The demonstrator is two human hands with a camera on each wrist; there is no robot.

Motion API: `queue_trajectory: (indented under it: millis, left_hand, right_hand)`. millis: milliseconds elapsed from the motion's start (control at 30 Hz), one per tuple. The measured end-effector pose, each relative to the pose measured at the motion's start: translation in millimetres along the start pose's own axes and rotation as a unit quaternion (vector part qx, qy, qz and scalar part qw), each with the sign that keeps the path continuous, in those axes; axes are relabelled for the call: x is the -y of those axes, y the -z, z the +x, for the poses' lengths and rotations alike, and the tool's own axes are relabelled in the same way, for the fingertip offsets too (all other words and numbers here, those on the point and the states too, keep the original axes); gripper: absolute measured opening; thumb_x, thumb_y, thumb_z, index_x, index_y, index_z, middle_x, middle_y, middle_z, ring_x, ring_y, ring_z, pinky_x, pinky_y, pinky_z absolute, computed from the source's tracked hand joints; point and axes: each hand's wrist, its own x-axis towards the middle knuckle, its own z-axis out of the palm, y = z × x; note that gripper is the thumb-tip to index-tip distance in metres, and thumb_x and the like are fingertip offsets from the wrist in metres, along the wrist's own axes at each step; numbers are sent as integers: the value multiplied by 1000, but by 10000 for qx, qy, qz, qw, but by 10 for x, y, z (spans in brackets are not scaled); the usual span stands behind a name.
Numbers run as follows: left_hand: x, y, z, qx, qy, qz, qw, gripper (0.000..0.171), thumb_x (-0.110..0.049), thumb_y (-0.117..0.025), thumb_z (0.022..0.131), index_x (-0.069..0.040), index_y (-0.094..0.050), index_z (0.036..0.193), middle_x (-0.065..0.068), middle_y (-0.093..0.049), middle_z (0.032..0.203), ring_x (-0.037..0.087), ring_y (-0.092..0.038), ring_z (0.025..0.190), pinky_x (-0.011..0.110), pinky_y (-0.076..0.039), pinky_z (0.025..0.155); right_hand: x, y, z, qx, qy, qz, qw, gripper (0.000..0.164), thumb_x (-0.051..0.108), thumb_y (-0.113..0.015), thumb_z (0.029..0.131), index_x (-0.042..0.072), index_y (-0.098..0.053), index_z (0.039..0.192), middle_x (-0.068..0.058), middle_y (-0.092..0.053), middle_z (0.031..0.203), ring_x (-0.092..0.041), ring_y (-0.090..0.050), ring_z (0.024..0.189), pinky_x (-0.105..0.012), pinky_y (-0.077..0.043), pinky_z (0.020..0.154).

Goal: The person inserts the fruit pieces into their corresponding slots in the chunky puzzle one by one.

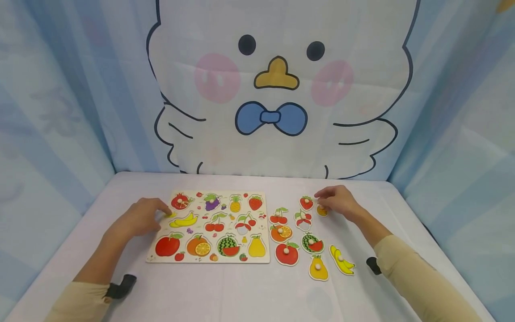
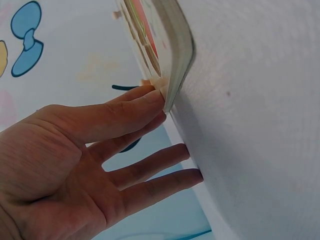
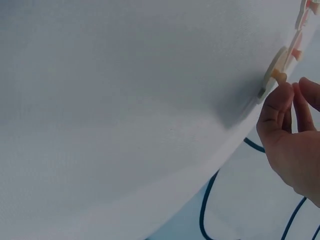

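Note:
A wooden fruit puzzle board (image 1: 201, 259) lies at the left of the table. My left hand (image 1: 141, 218) touches its left edge. In the left wrist view, thumb and forefinger rest at the board's corner (image 2: 172, 55), the other fingers stretched out. My right hand (image 1: 339, 201) is over a small orange-yellow piece, apparently a pineapple (image 1: 322, 211), partly hidden by the hand. In the right wrist view, the fingertips are close to the piece's knob (image 3: 278, 76), with no clear pinch on it. A strawberry piece (image 1: 306, 203) lies left of that hand.
Between the board and my right arm lie more knobbed pieces: cherries (image 1: 278, 218), orange (image 1: 277, 234), apple (image 1: 287, 256), watermelon (image 1: 309, 245), pear (image 1: 315, 270) and bananas (image 1: 339, 261). Knobs show on the board's pomegranate (image 1: 180, 202) and grapes (image 1: 211, 205). A printed curtain (image 1: 273, 152) stands behind.

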Motion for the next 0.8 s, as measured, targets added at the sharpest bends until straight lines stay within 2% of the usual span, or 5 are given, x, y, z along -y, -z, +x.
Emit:
queue_trajectory:
  millis: [300, 600, 800]
  left_hand:
    - [9, -16, -5, 2, -2, 2, 10000, 42, 0, -81, 82, 3, -71, 123, 31, -61, 134, 51, -51, 125, 64, -53, 102]
    - [-19, 6, -20, 18, 23, -23, 10000, 43, 0, -81, 82, 3, -71, 124, 32, -60, 135, 51, -50, 126, 63, -53, 102]
    - [-6, -14, -4, 12, 3, -3, 10000, 43, 0, -81, 82, 3, -71, 124, 31, -60, 135, 51, -50, 126, 64, -52, 103]
  right_hand:
    - [-89, 29, -39, 61, -143, -37, 9999, 33, 13, -72, 97, 4, -69, 129, -19, -67, 125, -28, -62, 106, -33, -59, 94]
    - [-116, 78, -75, 111, -43, -198, 9997, 27, 6, -76, 91, 3, -74, 118, -14, -69, 110, -27, -61, 98, -25, -56, 83]
    - [-115, 66, -63, -57, -189, -282, 9994, 26, 9, -78, 91, 4, -76, 117, -15, -72, 112, -27, -62, 98, -27, -57, 84]
